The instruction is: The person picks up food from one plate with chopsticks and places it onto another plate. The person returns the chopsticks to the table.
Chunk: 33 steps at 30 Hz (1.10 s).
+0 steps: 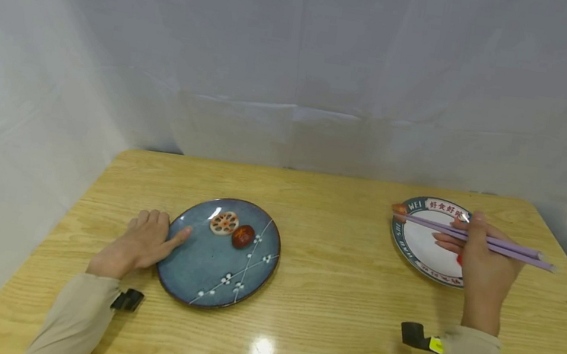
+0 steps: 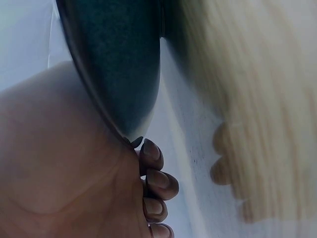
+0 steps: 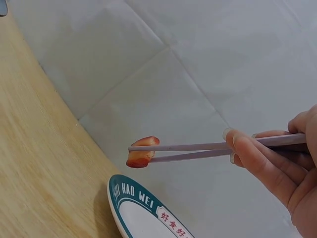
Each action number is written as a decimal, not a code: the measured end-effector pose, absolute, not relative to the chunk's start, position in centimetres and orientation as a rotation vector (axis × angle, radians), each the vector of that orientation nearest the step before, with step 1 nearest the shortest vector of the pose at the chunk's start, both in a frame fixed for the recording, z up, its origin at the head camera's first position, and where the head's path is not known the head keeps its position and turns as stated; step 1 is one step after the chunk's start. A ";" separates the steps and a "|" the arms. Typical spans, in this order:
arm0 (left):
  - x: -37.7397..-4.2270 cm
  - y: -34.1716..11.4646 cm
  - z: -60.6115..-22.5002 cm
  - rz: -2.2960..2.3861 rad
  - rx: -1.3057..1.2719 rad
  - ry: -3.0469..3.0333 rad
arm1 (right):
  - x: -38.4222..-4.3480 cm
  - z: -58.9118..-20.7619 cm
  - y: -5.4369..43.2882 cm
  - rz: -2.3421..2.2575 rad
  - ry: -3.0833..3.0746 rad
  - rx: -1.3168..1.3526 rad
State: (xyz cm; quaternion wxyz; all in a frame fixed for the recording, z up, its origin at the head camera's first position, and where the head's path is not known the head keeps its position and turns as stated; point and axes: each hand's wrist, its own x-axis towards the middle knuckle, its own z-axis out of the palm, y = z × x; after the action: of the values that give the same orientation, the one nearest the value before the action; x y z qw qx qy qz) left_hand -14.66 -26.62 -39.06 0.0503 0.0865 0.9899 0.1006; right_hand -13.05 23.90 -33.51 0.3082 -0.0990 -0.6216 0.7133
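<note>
My right hand [image 1: 490, 258] grips a pair of lilac chopsticks [image 3: 198, 147]. Their tips pinch a small red-and-cream food piece [image 3: 142, 152], held above the left rim of a white plate with a green lettered border [image 1: 412, 258]. Part of a red item on that plate shows beside the hand, which hides the rest. My left hand [image 1: 142, 245] holds the left rim of a blue-grey plate [image 1: 201, 268], thumb over the edge and fingers outside it. On the blue plate lie a lotus root slice [image 1: 224, 223] and a brown mushroom cap [image 1: 243, 236].
Both plates stand on a light wooden table [image 1: 326, 302], the blue one left of centre and the white one at the right. A pale cloth [image 1: 297, 71] hangs behind the table's far edge. Black wrist straps [image 1: 413, 334] show at the sleeves.
</note>
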 end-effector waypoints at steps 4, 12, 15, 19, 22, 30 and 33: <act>-14.6 -26.6 -39.0 0.311 0.266 3.014 | -13.2 -33.5 23.5 1.908 -1.612 -0.205; -14.5 -26.6 -38.9 0.317 0.263 3.010 | -13.1 -33.5 23.1 1.917 -1.641 -0.166; -14.5 -26.6 -38.9 0.315 0.261 3.012 | -13.2 -33.5 22.9 1.915 -1.645 -0.137; -14.5 -26.7 -39.0 0.314 0.262 3.013 | -13.4 -33.6 22.7 1.909 -1.661 -0.097; -14.5 -26.7 -39.0 0.314 0.264 3.013 | -13.4 -33.6 22.4 1.907 -1.676 -0.089; -14.5 -26.5 -38.8 0.319 0.267 3.018 | -13.5 -33.4 21.6 1.919 -1.736 -0.075; -14.5 -26.5 -38.6 0.323 0.268 3.016 | -13.5 -33.3 21.4 1.917 -1.751 -0.103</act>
State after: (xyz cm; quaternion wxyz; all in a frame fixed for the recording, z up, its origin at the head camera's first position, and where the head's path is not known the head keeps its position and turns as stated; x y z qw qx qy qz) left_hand -14.48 -26.51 -38.64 0.0482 0.0880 0.9893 0.1058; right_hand -13.48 21.40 -33.25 0.2685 -0.0382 -0.6492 0.7106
